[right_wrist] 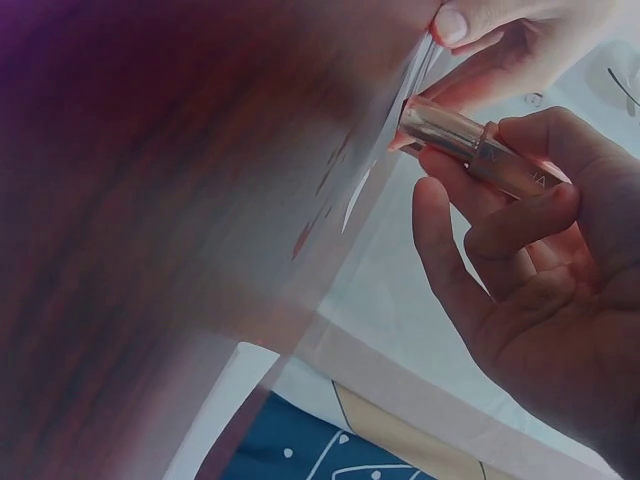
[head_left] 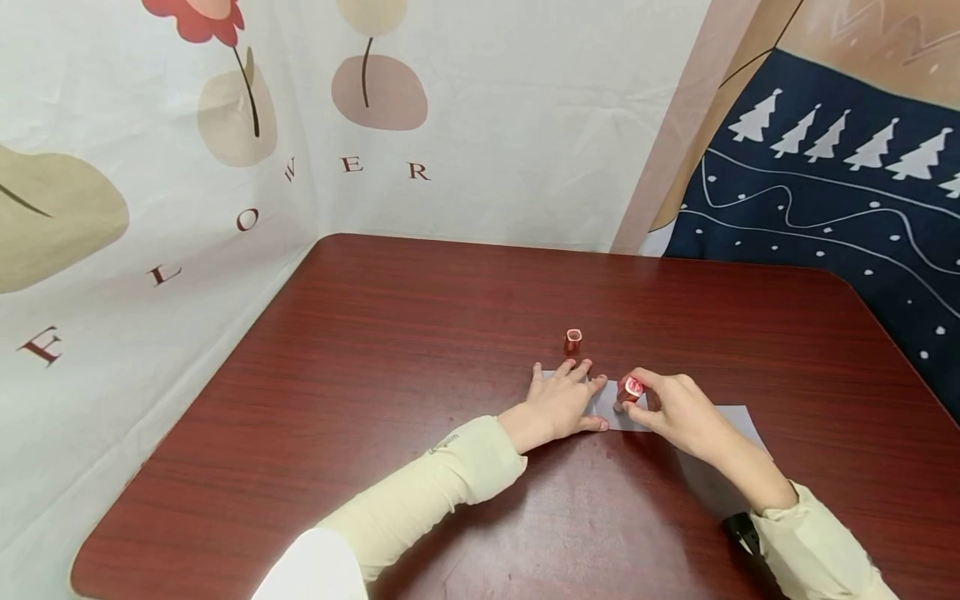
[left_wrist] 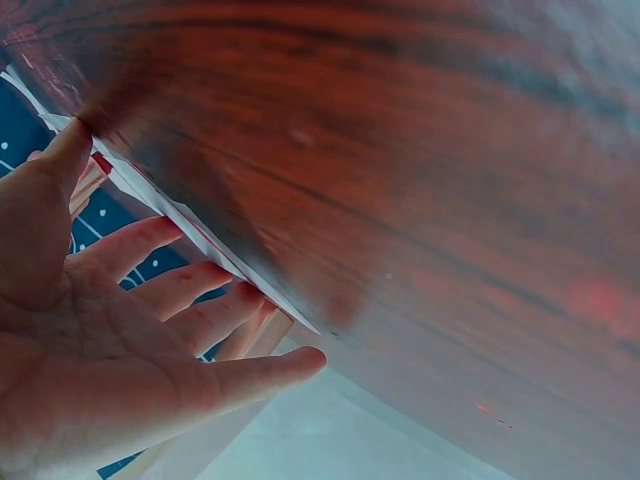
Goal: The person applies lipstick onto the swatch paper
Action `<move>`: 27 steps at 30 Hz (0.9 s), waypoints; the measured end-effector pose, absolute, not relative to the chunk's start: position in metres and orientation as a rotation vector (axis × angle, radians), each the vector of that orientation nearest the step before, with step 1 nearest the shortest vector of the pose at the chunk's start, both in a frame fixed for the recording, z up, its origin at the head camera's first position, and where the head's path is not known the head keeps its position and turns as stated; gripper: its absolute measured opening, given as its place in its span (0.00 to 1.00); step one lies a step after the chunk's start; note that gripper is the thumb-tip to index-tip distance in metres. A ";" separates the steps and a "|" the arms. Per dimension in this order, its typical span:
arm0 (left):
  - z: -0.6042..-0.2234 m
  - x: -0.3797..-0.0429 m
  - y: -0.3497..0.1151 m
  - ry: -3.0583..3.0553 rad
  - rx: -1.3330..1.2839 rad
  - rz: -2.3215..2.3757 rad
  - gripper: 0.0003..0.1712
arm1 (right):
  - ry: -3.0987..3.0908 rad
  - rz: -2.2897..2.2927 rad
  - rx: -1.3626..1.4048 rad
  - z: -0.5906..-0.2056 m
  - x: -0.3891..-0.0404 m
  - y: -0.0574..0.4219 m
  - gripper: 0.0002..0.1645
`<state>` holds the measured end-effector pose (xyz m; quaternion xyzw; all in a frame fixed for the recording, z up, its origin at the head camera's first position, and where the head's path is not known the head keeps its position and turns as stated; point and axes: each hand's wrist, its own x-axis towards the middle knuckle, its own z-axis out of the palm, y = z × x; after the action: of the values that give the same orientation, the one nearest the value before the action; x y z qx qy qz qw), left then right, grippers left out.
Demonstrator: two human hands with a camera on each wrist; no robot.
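In the head view, my right hand pinches a lipstick in a shiny copper-red tube between thumb and fingers. The right wrist view shows the lipstick slanted, its pink-red tip at the paper's surface. White-grey paper lies flat under it. My left hand rests on the paper's left end with fingers spread; the left wrist view shows those fingers straight along the paper's edge. Just beyond the left fingertips, the lipstick's hollow cap stands upright on the table. Any mark under the lipstick is hidden.
The reddish-brown wooden table has rounded corners. More grey-white paper lies beneath and beyond the right forearm. A white cloth with flowers and letters hangs behind, and a dark blue cloth with white trees hangs at the right.
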<state>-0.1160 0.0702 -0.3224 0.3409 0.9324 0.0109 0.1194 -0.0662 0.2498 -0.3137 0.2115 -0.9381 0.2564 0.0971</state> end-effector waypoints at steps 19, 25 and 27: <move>-0.325 -0.115 0.070 2.735 0.996 0.022 0.40 | -2.791 0.782 0.628 -0.315 -0.062 0.249 0.12; -0.324 -0.117 0.071 2.737 1.002 -0.004 0.40 | -2.793 0.781 0.629 -0.313 -0.064 0.249 0.11; -0.323 -0.117 0.071 2.739 1.003 -0.009 0.40 | -2.793 0.778 0.629 -0.313 -0.064 0.249 0.11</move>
<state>-0.1173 0.0712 -0.3232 0.3415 0.9332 -0.0031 0.1120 -0.0641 0.2494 -0.3128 0.2113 -0.9378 0.2612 0.0873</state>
